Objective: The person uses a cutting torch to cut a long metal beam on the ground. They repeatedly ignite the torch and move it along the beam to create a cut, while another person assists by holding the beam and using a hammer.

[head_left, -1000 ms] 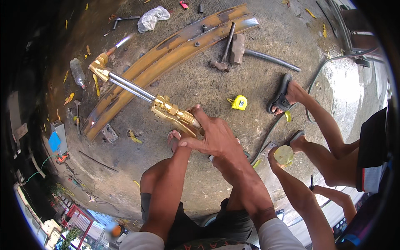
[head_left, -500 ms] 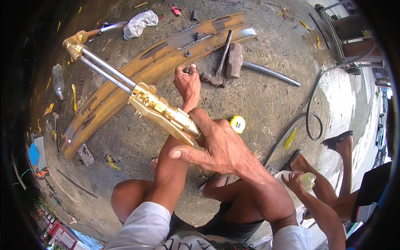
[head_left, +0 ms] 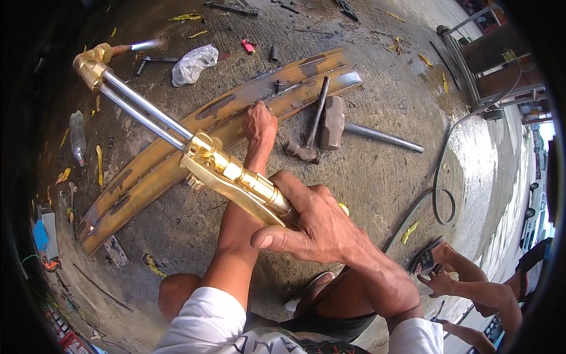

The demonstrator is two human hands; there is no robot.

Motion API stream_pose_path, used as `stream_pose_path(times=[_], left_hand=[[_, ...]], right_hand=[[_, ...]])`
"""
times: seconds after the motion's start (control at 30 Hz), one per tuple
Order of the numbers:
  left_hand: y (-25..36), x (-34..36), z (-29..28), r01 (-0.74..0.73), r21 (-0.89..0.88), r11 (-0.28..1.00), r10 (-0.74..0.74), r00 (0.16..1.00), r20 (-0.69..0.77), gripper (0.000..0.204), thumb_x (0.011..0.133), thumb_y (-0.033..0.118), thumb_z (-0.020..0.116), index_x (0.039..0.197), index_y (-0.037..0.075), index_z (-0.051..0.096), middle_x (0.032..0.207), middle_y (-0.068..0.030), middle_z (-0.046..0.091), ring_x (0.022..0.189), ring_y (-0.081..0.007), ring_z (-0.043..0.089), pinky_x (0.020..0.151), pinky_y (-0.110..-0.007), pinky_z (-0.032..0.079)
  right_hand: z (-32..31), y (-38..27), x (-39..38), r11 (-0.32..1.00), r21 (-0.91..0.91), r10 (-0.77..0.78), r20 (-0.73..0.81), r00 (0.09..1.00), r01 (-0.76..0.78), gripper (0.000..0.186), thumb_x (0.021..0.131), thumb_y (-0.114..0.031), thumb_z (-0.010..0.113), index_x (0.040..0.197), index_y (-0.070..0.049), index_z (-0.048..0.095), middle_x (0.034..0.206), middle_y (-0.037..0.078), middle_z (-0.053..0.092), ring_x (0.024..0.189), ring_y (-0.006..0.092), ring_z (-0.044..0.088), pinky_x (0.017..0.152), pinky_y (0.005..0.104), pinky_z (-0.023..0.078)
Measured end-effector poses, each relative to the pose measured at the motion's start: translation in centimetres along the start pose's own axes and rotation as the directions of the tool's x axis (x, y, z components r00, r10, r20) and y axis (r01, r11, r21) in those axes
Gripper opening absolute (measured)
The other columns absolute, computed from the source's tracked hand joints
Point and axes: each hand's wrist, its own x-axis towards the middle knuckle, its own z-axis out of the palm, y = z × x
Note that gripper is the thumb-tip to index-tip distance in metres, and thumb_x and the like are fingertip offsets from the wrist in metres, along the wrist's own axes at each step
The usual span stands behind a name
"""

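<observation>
My right hand (head_left: 321, 227) is closed round the handle of a brass cutting torch (head_left: 227, 171). Its twin steel tubes run up and left to an angled head (head_left: 91, 65), and a blue-white flame (head_left: 144, 45) burns at the tip. Farther off, my left hand (head_left: 260, 125) is closed at a small dark bolt (head_left: 269, 110) on the near strip of a long curved brown steel beam (head_left: 153, 171). The fingers mostly hide that bolt. Another bolt (head_left: 278, 86) stands upright on the beam just beyond.
A sledgehammer (head_left: 333, 124) and a smaller hammer (head_left: 303, 152) lie right of the beam. Behind it are a crumpled plastic bag (head_left: 194, 64) and a pink lighter (head_left: 247, 46). A hose (head_left: 435, 183) loops at right, near another person's hands (head_left: 439, 283). A plastic bottle (head_left: 77, 138) lies left.
My left hand has reached the near bolt and closed its fingers there. The torch stays in my right hand, still lit. At right, the other person's hand no longer shows the pale container.
</observation>
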Motion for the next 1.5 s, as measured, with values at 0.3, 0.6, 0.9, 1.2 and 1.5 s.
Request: stream_pose_path(times=[0.3, 0.6, 0.9, 1.2, 1.5], left_hand=[[2.4, -0.2, -2.6, -0.184, -0.343, 0.921, 0.211, 0.977, 0.041, 0.041, 0.088, 0.035, 0.075, 0.100, -0.004, 0.073, 0.086, -0.0261, 0.072, 0.085, -0.0424, 0.070, 0.076, -0.051, 0.053], [6.9, 4.5, 1.1, -0.203, -0.049, 0.978, 0.199, 0.977, -0.082, 0.032, 0.090, 0.029, 0.072, 0.097, -0.002, 0.072, 0.095, -0.0251, 0.072, 0.093, -0.0425, 0.070, 0.082, -0.050, 0.055], [5.5, 8.8, 2.5, -0.167, 0.130, 0.977, 0.156, 0.983, 0.095, 0.020, 0.093, 0.012, 0.059, 0.095, 0.000, 0.075, 0.104, -0.0230, 0.073, 0.101, -0.0361, 0.072, 0.085, -0.045, 0.059], [10.7, 2.6, 0.0, -0.287, -0.174, 0.942, 0.308, 0.945, 0.110, 0.034, 0.084, 0.031, 0.075, 0.083, -0.003, 0.074, 0.087, -0.0266, 0.072, 0.085, -0.0428, 0.072, 0.076, -0.050, 0.057], [9.4, -8.9, 2.4, -0.426, -0.533, 0.731, 0.216, 0.885, -0.412, 0.027, 0.090, 0.024, 0.072, 0.096, -0.001, 0.066, 0.081, -0.0193, 0.065, 0.065, -0.0305, 0.067, 0.057, -0.042, 0.055]], right_hand=[[0.0, 1.5, 0.9, 0.999, 0.042, -0.029, 0.026, 0.999, 0.027, 0.090, 0.076, -0.079, 0.068, 0.110, 0.004, 0.057, 0.068, 0.016, 0.058, 0.061, 0.0305, 0.065, 0.059, 0.0419, 0.050], [-0.6, 1.7, 1.2, 0.995, 0.063, -0.081, 0.020, 0.996, 0.080, 0.092, 0.072, -0.073, 0.077, 0.117, 0.004, 0.056, 0.072, 0.017, 0.063, 0.067, 0.0326, 0.071, 0.061, 0.0405, 0.052], [-0.5, 0.0, -0.5, 0.987, 0.060, -0.154, 0.058, 0.986, 0.151, 0.079, 0.079, -0.067, 0.074, 0.107, 0.004, 0.052, 0.065, 0.024, 0.062, 0.068, 0.0439, 0.070, 0.062, 0.0489, 0.053], [-0.9, 0.8, -0.8, 0.999, -0.043, -0.022, -0.010, 1.000, 0.021, 0.080, 0.070, -0.060, 0.086, 0.112, 0.002, 0.057, 0.077, 0.016, 0.066, 0.072, 0.0343, 0.072, 0.064, 0.0399, 0.053], [2.3, 1.9, -1.3, 0.994, 0.099, 0.085, -0.437, 0.895, -0.046, 0.111, 0.065, -0.097, 0.049, 0.117, 0.001, 0.053, 0.067, -0.002, 0.051, 0.050, 0.0035, 0.045, 0.045, 0.0206, 0.032]])
